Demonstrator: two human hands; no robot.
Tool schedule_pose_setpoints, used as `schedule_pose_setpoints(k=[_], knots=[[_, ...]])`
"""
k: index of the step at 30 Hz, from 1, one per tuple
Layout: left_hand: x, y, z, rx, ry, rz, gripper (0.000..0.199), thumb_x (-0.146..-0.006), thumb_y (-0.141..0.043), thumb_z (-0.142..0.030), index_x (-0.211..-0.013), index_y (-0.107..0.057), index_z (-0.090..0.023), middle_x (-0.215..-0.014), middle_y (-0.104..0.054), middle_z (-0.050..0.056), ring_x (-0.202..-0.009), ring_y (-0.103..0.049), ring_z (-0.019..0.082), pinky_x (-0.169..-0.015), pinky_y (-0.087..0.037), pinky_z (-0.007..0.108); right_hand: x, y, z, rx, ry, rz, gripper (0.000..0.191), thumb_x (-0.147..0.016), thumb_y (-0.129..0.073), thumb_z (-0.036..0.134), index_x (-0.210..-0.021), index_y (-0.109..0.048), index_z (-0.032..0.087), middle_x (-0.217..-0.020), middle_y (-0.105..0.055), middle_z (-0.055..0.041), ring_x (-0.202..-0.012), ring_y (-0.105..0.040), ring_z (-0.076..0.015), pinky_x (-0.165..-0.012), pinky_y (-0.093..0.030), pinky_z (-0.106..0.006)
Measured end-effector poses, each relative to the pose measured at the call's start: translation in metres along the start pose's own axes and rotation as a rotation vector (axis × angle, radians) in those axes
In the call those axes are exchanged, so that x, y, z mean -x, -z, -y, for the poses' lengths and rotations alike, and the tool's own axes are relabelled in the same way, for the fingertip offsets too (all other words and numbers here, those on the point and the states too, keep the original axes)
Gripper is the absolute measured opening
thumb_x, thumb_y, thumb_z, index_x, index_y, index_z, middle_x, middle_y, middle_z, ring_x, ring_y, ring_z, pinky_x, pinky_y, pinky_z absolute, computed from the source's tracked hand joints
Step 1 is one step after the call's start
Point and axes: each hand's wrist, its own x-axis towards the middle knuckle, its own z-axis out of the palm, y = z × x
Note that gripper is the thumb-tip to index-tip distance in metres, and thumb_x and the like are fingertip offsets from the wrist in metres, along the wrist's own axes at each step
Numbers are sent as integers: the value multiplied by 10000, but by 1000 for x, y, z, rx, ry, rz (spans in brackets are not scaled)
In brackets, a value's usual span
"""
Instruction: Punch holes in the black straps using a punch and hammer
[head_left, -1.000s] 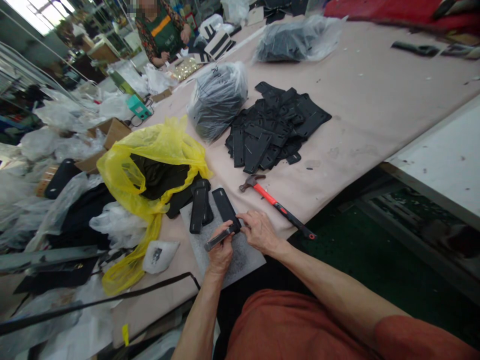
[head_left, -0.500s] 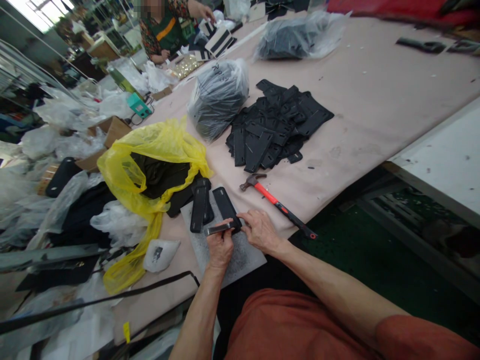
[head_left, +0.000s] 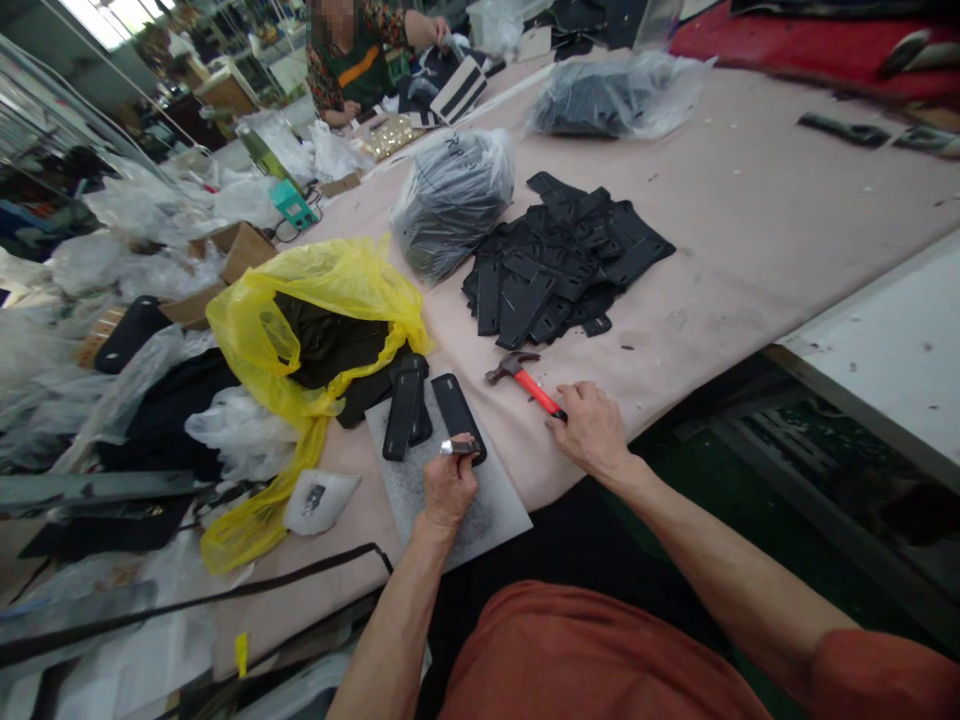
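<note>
My left hand (head_left: 450,490) is closed around a short metal punch-like tool (head_left: 459,448), whose shiny end points left. It is held over the lower end of a black strip (head_left: 451,402) with a slot near its top. More such black strips (head_left: 403,412) lie stacked just to the left. All rest on a speckled grey board (head_left: 491,515) at the table edge. My right hand (head_left: 592,430) is closed over the handle of a claw hammer (head_left: 534,388) lying on the table. The hammer's head points left, and the handle's black end is hidden under the hand.
Beyond the hammer lies a heap of black strips (head_left: 559,265). Two filled plastic bags (head_left: 454,205) stand behind it. A yellow bag (head_left: 315,262) with dark material is at the left, near a white block (head_left: 321,500). Another person (head_left: 367,65) works across the table.
My right hand has left the black strip and moved right onto the hammer handle. The tool in my left hand has turned and now shows its shiny end. The view has shifted slightly.
</note>
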Motion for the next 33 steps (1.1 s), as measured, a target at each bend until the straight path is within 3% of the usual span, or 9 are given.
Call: schedule_pose_setpoints(k=[4, 7, 10, 13, 17, 21, 24, 28, 33], knots=[[1, 0, -1, 13, -31, -8, 195, -873, -534, -172, -1020, -659, -193, -1006, -736, 73, -948, -703, 227, -849, -584, 381, -10, 1, -11, -214, -164, 207, 152, -714, -636, 192, -859, -591, 190, -803, -593, -91, -761, -550, -235, -673, -394, -340], [2, 1, -2, 12, -44, -7, 208, -869, -526, -154, -1032, -647, -198, -1001, -733, 74, -939, -702, 226, -836, -585, 373, -15, 7, 2, -641, -412, 496, 106, -649, -597, 153, -716, -532, 203, -584, -518, -2, -533, -495, -162, -523, -375, -289], [4, 0, -2, -5, -24, -4, 211, -862, -525, -143, -1026, -641, -209, -987, -730, 73, -900, -704, 226, -813, -587, 370, -15, 29, 23, -807, -471, 638, 66, -675, -536, 180, -671, -478, 211, -525, -468, 32, -424, -428, -122, -416, -338, -258], [5, 0, -2, -13, -7, -4, 189, -858, -531, -141, -1001, -635, -208, -956, -727, 76, -871, -702, 228, -794, -584, 367, -8, 67, 43, -766, -273, 480, 131, -802, -486, 288, -693, -446, 229, -535, -454, 42, -414, -409, -110, -402, -322, -246], [5, 0, -5, -24, -6, -9, 164, -855, -537, -138, -988, -616, -193, -909, -720, 71, -841, -696, 223, -757, -570, 347, 3, 122, 59, -442, 342, 21, 229, -924, -438, 389, -775, -498, 226, -580, -504, 21, -490, -462, -123, -492, -342, -263], [4, 2, -8, -41, -11, -14, 170, -838, -542, -108, -968, -606, -196, -852, -707, 55, -801, -686, 207, -704, -536, 307, 12, 145, 64, -42, 781, -21, 179, -948, -456, 260, -786, -507, 203, -612, -527, 15, -515, -466, -119, -521, -301, -272], [3, 3, -8, -38, -29, -26, 167, -832, -541, -100, -957, -603, -192, -820, -700, 54, -779, -678, 205, -679, -511, 297, 17, 147, 66, 53, 857, -26, 173, -950, -459, 220, -782, -489, 203, -627, -527, 14, -541, -479, -122, -537, -303, -273], [3, 4, -9, -29, -21, -19, 153, -837, -540, -109, -949, -598, -197, -815, -693, 51, -776, -672, 202, -683, -493, 295, 21, 149, 69, -108, 810, -163, 117, -960, -424, 210, -882, -509, 192, -647, -543, 6, -548, -499, -128, -545, -331, -268], [2, 4, -10, -36, -13, -13, 122, -827, -541, -99, -881, -593, -195, -792, -685, 58, -750, -666, 206, -657, -476, 294, 23, 146, 65, 71, 799, 9, 202, -954, -457, 235, -754, -460, 214, -608, -509, 23, -508, -447, -121, -519, -271, -287]])
